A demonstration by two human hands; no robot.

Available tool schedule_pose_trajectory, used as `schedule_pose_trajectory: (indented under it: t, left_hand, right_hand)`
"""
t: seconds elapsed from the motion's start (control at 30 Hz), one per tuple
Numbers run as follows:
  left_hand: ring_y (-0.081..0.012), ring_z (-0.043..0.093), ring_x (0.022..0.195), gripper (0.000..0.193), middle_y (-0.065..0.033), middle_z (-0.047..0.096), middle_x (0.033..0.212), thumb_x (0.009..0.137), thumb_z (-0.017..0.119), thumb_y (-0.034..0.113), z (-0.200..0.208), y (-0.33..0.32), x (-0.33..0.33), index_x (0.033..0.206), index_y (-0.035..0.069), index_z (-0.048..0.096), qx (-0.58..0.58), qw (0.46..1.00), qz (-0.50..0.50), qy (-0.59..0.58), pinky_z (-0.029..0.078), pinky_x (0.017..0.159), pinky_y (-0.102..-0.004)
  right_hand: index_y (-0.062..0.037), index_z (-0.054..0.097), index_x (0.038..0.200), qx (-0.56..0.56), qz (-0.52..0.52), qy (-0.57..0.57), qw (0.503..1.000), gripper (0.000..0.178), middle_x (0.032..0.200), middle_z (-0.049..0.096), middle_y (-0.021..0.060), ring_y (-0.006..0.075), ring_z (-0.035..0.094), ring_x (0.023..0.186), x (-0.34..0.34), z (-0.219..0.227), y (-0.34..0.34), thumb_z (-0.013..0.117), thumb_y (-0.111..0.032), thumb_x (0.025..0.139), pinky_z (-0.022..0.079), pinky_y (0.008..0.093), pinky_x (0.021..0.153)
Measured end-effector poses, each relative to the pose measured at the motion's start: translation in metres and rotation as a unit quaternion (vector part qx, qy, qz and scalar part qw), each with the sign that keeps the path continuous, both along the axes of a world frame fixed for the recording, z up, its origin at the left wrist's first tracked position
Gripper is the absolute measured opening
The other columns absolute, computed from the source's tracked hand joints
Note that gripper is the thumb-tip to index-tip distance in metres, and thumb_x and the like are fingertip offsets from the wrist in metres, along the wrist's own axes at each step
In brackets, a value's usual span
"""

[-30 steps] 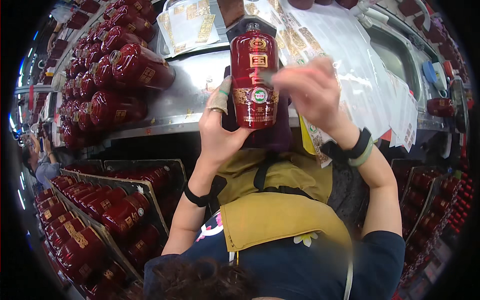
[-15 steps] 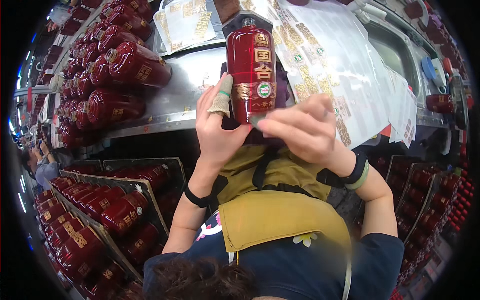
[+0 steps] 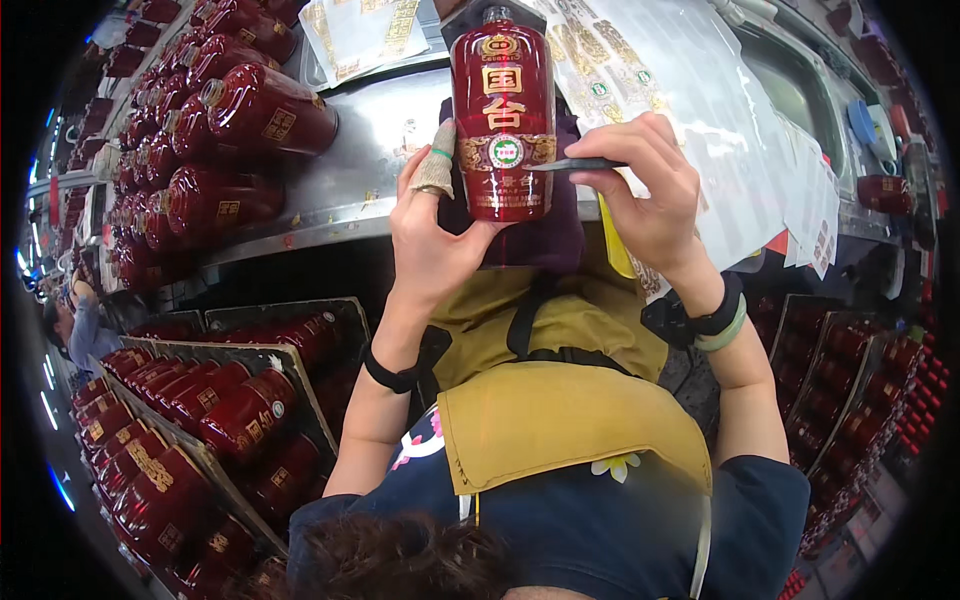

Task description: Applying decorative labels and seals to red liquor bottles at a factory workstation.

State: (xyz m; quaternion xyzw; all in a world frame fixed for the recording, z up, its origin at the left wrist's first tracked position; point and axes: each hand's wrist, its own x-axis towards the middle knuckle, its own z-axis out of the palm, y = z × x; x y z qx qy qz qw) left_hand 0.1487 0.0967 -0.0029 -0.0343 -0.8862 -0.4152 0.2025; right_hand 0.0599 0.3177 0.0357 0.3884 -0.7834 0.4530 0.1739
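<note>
From where I stand, the bottle [image 3: 505,120] is straight in front of the person, over a dark purple cloth [image 3: 556,238] at the near edge of the metal table [image 3: 375,130], its neck pointing away and its base toward the apron [image 3: 570,425]. It is a handsome deep red, glossy enough to catch pale highlights on its rounded shoulders, with a short, clear neck. Down the front run a gold emblem and two large gold characters, one above the other; below them a patterned gold band wraps across, with a round green-and-white medallion at its middle, and smaller gold lettering sits nearer the base.

The left hand [image 3: 440,235] grips the bottle low on its left side, thumb by the base, one finger wearing a beige cloth sleeve [image 3: 433,172] bound with a green band. The right hand [image 3: 645,185] pinches a slim dark tool [image 3: 597,164] between thumb and fingers, its tip reaching over the front by the band; I can't quite tell whether it touches the surface.

To the right, white sheets [image 3: 700,150] bearing gold and green pieces spread across the table. To the left, more red bottles [image 3: 270,108] lie stacked.
</note>
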Motion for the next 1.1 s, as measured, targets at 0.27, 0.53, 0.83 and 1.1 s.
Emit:
schedule_pose_trajectory:
  t: [0.27, 0.53, 0.83, 1.1]
  left_hand:
    - [-0.0394, 0.059, 0.127, 0.081, -0.0239, 0.063, 0.138, 0.069, 0.089, 0.013, -0.002, 0.0, 0.003, 0.139, -0.01, 0.056, 0.029, 1.0, 0.006, -0.001, 0.04, 0.114, -0.0464]
    - [-0.0361, 0.062, 0.121, 0.086, -0.021, 0.065, 0.134, 0.063, 0.093, 0.016, 0.01, 0.006, 0.002, 0.138, -0.007, 0.058, -0.115, 0.988, 0.021, 0.101, 0.043, 0.11, -0.0468]
    - [-0.0276, 0.071, 0.107, 0.1, -0.0219, 0.07, 0.122, 0.065, 0.096, 0.013, -0.008, 0.013, -0.006, 0.149, -0.007, 0.044, 0.022, 0.998, 0.054, -0.01, 0.056, 0.092, -0.0365]
    - [-0.0392, 0.06, 0.12, 0.101, -0.023, 0.064, 0.13, 0.064, 0.093, 0.009, -0.005, 0.01, -0.002, 0.15, -0.009, 0.044, 0.047, 0.998, 0.039, -0.006, 0.048, 0.103, -0.0439]
  right_hand:
    - [-0.0094, 0.074, 0.096, 0.021, -0.007, -0.036, 0.999, 0.021, 0.089, 0.073, 0.0036, 0.0227, 0.061, 0.077, 0.018, -0.01, -0.002, 0.082, -0.008, 0.077, 0.044, 0.0347, 0.08]
    - [-0.0109, 0.075, 0.099, 0.06, -0.004, 0.061, 0.996, 0.023, 0.088, 0.071, 0.0005, 0.0209, 0.059, 0.076, 0.022, 0.012, -0.009, 0.082, -0.012, 0.077, 0.041, 0.0339, 0.076]
    - [-0.0124, 0.075, 0.099, 0.056, -0.018, 0.1, 0.993, 0.025, 0.089, 0.069, -0.0018, 0.0184, 0.058, 0.077, 0.016, 0.012, -0.019, 0.082, -0.015, 0.076, 0.044, 0.034, 0.074]
    - [-0.0148, 0.077, 0.097, 0.031, 0.017, 0.094, 0.995, 0.026, 0.092, 0.073, -0.0034, 0.016, 0.059, 0.076, 0.018, 0.01, -0.013, 0.083, -0.014, 0.071, 0.043, 0.0335, 0.074]
